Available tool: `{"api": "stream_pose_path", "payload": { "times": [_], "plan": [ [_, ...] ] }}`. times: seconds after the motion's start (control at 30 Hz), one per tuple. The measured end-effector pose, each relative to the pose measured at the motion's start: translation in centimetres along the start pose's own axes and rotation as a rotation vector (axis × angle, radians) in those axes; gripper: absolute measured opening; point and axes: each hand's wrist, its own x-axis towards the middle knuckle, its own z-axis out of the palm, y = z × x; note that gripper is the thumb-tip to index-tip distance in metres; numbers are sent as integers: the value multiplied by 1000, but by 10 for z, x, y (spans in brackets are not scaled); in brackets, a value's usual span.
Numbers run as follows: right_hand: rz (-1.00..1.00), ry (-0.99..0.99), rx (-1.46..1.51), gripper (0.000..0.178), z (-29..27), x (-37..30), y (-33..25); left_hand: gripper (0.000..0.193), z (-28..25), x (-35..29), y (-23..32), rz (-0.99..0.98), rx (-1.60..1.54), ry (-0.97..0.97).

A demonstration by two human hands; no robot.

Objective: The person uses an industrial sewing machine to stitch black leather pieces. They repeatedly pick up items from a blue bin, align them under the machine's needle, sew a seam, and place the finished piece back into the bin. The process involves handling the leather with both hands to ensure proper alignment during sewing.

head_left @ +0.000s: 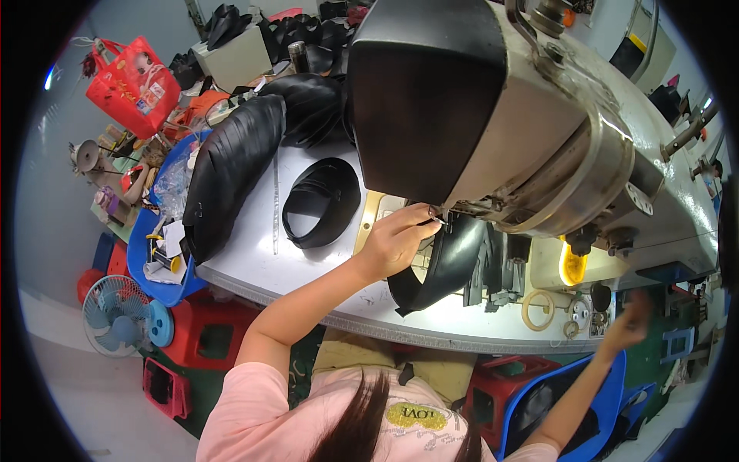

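My left hand (399, 242) is at the needle area of a large sewing machine (566, 115), with thumb and fingers pinched together. A small shiny bit shows at the fingertips, too small to name. Just right of that hand, a curved black leather-like piece (446, 266) lies under the machine head and hangs over the table's front edge. Off to the right, beyond the table, my right hand (633, 322) is raised and smeared by motion, so its fingers cannot be read. A looped black piece (342, 219) rests on the white table (258, 258) left of the machine.
Long stacks of black pieces (231, 173) line the table's left side. Dark strips (493, 269) and a tan ring (538, 310) lie right of the needle. Blue tubs (137, 258) stand left and lower right (616, 385). A fan (119, 323) and red stools (196, 331) are at left.
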Motion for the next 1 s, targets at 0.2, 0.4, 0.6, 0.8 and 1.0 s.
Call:
{"api": "stream_pose_path", "payload": {
  "times": [0.2, 0.4, 0.6, 0.8, 1.0],
  "plan": [
    [324, 216, -303, 43, -48, 114, 141, 26, -1, 3, 4, -2, 9, -5],
    [586, 31, -372, 51, -79, 129, 262, 26, -1, 2, 6, -19, 9, 9],
    [299, -39, -165, 35, -8, 8, 221, 26, 1, 0, 3, -28, -26, 18],
    [792, 385, 179, 27, 7, 3, 112, 25, 3, 1, -2, 17, -62, 54],
    [604, 514, 134, 22, 3, 38, 6, 19, 5, -2, -1, -57, -66, 54]
  ]
}}
